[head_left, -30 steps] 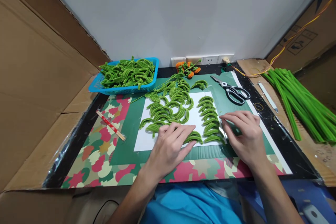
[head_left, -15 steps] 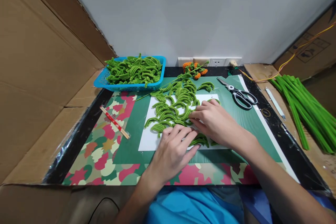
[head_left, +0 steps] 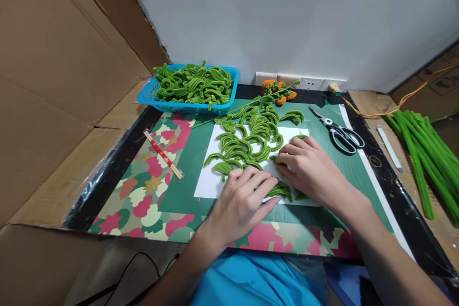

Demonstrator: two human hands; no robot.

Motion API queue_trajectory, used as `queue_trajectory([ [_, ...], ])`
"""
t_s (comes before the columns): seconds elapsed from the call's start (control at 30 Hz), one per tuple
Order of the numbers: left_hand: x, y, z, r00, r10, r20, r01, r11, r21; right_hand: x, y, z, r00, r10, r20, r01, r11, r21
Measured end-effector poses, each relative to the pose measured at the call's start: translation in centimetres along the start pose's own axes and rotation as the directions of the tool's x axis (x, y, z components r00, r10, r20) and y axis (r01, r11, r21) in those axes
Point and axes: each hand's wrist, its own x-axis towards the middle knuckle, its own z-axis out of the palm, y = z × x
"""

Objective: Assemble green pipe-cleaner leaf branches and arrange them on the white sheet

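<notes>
A white sheet of paper (head_left: 211,184) lies on a green mat (head_left: 181,179) and carries several curved green fuzzy pieces (head_left: 247,143). My left hand (head_left: 244,201) rests flat on the sheet's near edge, fingers spread, its fingertips touching a green piece (head_left: 281,192). My right hand (head_left: 311,172) lies palm down over the right-hand row of green pieces and hides most of them. Its fingers are bent slightly towards the middle pile. Whether it grips any piece is hidden.
A blue basket (head_left: 154,98) heaped with green pieces stands at the back left. Wrapped chopsticks (head_left: 163,154) lie left of the mat, scissors (head_left: 340,131) at the back right. Long green stems (head_left: 419,148) and a white tool (head_left: 390,149) lie far right. Cardboard walls (head_left: 53,81) close the left.
My right hand moved left from the paper's right edge onto the right row of green pieces. My left hand stayed put. The view shifted slightly left.
</notes>
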Motion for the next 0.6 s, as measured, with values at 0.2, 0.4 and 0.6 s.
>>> queue_trajectory([
  [0.2,0.1,0.2,-0.2,0.999,-0.039,-0.019,0.039,0.999,0.004,-0.6,0.1,0.0,1.000,0.019,0.010,-0.020,0.986,0.164],
  [0.4,0.1,0.4,-0.3,0.995,-0.091,-0.040,0.093,0.994,0.054,-0.9,0.4,-0.8,0.999,0.003,0.041,-0.016,0.948,0.318],
  [0.6,0.1,0.4,-0.1,0.995,-0.090,-0.040,0.093,0.993,0.071,-0.9,0.8,-0.8,0.996,-0.030,0.083,-0.006,0.916,0.401],
])
